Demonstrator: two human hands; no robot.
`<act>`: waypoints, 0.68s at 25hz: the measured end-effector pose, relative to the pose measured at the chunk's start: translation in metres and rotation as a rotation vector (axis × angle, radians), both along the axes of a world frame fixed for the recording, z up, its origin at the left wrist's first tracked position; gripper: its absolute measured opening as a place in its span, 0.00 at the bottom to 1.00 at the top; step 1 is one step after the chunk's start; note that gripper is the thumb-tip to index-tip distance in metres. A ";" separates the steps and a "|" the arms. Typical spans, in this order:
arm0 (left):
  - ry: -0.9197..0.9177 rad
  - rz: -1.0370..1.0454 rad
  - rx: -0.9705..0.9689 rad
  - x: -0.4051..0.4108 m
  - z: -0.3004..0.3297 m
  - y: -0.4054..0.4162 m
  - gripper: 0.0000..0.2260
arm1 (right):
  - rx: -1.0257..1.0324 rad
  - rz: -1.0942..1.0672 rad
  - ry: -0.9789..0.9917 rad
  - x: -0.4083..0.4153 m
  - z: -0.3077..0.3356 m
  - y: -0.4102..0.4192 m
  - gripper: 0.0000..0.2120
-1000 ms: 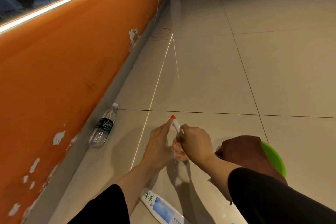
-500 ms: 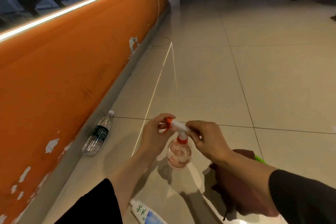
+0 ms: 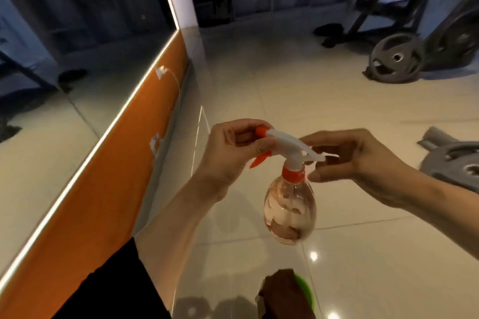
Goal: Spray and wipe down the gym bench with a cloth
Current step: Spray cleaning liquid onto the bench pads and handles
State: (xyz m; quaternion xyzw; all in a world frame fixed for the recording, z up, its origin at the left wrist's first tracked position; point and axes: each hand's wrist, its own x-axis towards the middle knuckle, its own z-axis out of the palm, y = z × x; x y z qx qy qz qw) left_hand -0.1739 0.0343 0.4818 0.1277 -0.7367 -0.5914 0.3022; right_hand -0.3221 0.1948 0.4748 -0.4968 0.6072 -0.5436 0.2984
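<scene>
I see the spray bottle [image 3: 289, 211] in the middle of the frame, held up in the air above the tiled floor [image 3: 259, 101]. The left hand [image 3: 233, 153] pinches the orange nozzle end of the white spray head between the thumb and the curled fingers. The right hand [image 3: 355, 158] grasps the back end of the same head, with the thumb near the orange collar of the bottle. The clear body hangs down under the head and is tinted pink; how much liquid is inside I cannot tell.

Compared with half a second ago, the camera looks much higher. The bottle and both hands now sit higher against the room, and the grip of the two hands on the head is about the same as before. The plastic water bottle by the wall is out of the view now. The brown cloth [image 3: 282, 292] lies at the bottom edge of the frame, on a green basin [image 3: 307, 292], lower than before. New in the view are the weight plates [image 3: 394, 61] at the upper right and another plate [image 3: 456, 163] at the right edge. The orange wall [image 3: 108, 189] with its light strip runs along the left side.
</scene>
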 end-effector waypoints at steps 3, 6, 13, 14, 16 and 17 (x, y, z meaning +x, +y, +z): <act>-0.019 -0.172 -0.007 -0.064 0.122 0.044 0.07 | 0.015 -0.121 -0.023 -0.036 0.121 0.062 0.15; -0.031 -0.334 0.020 -0.129 0.223 0.100 0.06 | 0.024 -0.239 -0.026 -0.075 0.227 0.129 0.17; 0.006 -0.615 0.136 -0.248 0.338 0.259 0.06 | 0.083 -0.304 -0.058 -0.149 0.357 0.287 0.32; -0.003 -0.644 0.116 -0.261 0.346 0.280 0.06 | 0.079 -0.319 -0.062 -0.154 0.368 0.311 0.32; -0.013 -0.666 0.074 -0.282 0.357 0.316 0.09 | 0.068 -0.358 -0.083 -0.160 0.384 0.352 0.32; -0.017 -0.682 0.042 -0.293 0.365 0.333 0.10 | 0.067 -0.389 -0.083 -0.161 0.392 0.373 0.31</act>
